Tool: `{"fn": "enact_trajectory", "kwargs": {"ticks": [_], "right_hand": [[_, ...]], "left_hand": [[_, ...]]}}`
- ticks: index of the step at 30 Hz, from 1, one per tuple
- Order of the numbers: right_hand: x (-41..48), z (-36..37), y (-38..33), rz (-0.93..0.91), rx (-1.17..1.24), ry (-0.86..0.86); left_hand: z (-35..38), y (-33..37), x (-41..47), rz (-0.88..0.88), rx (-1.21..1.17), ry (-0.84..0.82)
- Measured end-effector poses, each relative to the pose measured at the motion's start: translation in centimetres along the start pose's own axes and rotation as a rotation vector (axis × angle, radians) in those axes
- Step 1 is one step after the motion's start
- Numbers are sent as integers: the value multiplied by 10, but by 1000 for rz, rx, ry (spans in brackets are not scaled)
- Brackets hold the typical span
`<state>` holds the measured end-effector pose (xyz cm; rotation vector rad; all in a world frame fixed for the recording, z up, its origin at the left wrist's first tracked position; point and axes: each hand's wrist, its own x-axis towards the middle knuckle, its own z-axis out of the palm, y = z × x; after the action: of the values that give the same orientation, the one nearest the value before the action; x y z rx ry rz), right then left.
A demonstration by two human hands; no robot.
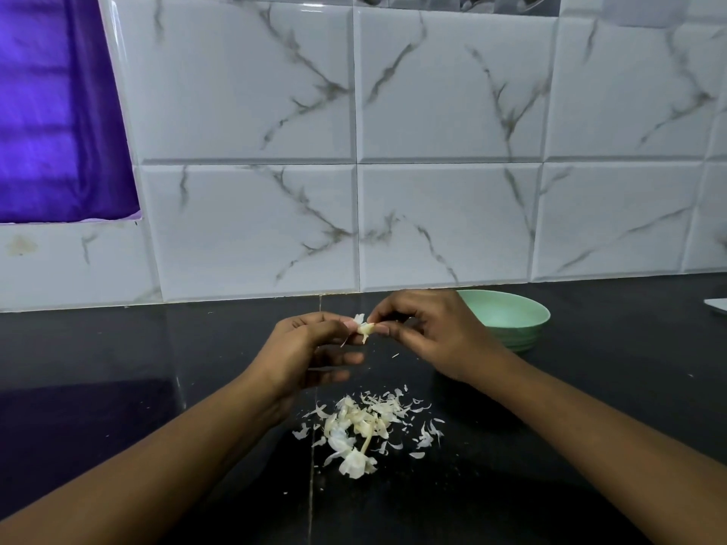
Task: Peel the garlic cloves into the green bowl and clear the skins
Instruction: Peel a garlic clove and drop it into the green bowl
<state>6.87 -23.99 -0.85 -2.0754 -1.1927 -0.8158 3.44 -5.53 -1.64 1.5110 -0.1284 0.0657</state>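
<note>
A small garlic clove [365, 328] with loose white skin hangs above the black counter, pinched from both sides. My left hand [305, 354] holds its left end between thumb and fingertip. My right hand [434, 332] pinches its right end and the skin. Below the hands lies a pile of garlic skins [364, 426] with a stem piece in it. The green bowl [511, 318] stands behind my right hand, close to the wall; the hand hides its left part, and what shows of its inside holds nothing.
The black counter [157, 387] runs back to a white marbled tile wall [432, 222]. A purple curtain [55, 112] hangs at the upper left. The corner of a pale flat object [716, 306] shows at the right edge.
</note>
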Motion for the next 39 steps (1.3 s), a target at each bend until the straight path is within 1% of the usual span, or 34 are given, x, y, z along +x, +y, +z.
{"fn": "enact_trajectory", "kwargs": {"ticks": [3, 5, 7, 10, 13, 16, 18, 19, 21, 22, 24, 25, 27, 29, 31, 33, 36, 39], "right_hand": [[0, 1, 0, -147, -161, -57], [0, 0, 0, -192, -187, -82], [0, -1, 0, -184, -153, -80], [1, -2, 2, -119, -72, -55], [2, -3, 4, -53, 4, -73], [1, -9, 5, 34, 137, -99], [1, -13, 6, 88, 211, -117], [1, -15, 6, 120, 243, -124], [1, -17, 7, 184, 291, -134], [0, -18, 7, 213, 313, -140], [0, -18, 7, 275, 380, -150], [0, -17, 7, 304, 414, -154], [0, -17, 7, 343, 459, -156], [0, -16, 7, 357, 470, -152], [0, -15, 5, 364, 471, -136], [0, -13, 2, 364, 467, -120], [1, -9, -2, 389, 501, -110], [1, -6, -6, 480, 670, -80]], "left_hand": [[1, 0, 1, -43, 32, 3], [2, 1, 0, -90, 54, -28], [2, 3, -1, -112, 57, -53], [-1, 6, 0, -93, 95, -68], [-6, 7, 2, -54, 231, -69], [-12, 8, 5, -11, 293, -30], [-16, 9, 7, 20, 420, -25], [-17, 9, 7, 41, 529, -40], [-18, 9, 6, 64, 731, -128], [-18, 10, 6, 60, 792, -193], [-17, 11, 5, 45, 840, -299], [-18, 11, 5, 53, 845, -318], [-18, 13, 5, 116, 805, -289], [-16, 13, 3, 241, 730, -219], [-11, 11, 1, 357, 658, -185], [-7, 8, -1, 439, 658, -139], [-7, 5, 1, 513, 658, -87], [-9, 5, 1, 555, 620, -93]]}}
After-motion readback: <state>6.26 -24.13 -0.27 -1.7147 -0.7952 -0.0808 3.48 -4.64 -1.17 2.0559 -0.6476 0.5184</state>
